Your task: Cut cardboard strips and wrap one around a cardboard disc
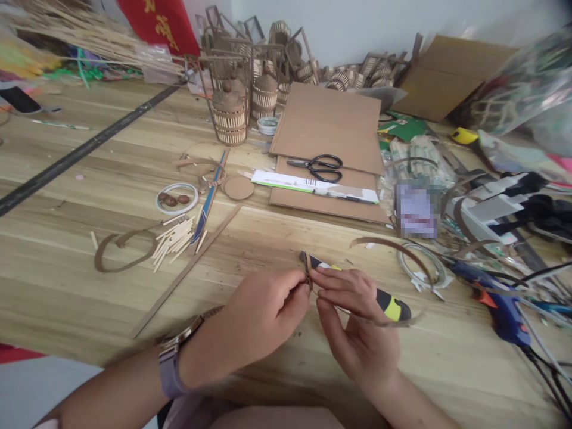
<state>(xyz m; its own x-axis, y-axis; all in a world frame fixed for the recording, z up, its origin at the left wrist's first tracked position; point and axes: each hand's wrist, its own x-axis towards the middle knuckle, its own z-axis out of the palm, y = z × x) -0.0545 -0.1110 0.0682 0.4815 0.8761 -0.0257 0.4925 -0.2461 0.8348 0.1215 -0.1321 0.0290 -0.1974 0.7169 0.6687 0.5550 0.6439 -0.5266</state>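
Observation:
My left hand (259, 319) is closed in a pinch on a small brown strip piece (306, 271) held upright over the wooden table (67, 286). My right hand (357, 322) meets it from the right, fingers pressed on the same piece and on a thin curved brown strip (393, 322) running off to the right. A black and yellow utility knife (393, 307) lies under my right hand, its tip showing near the piece. A watch is on my left wrist.
Black scissors (319, 167) lie on cardboard sheets (328, 128). Small wooden lantern-like models (230, 113) stand at the back. A pile of short sticks (174, 241), a curved strip (118, 253), a ring (176, 198) and a long flat strip (187, 271) lie left. A blue glue gun (503, 307) and cables sit right.

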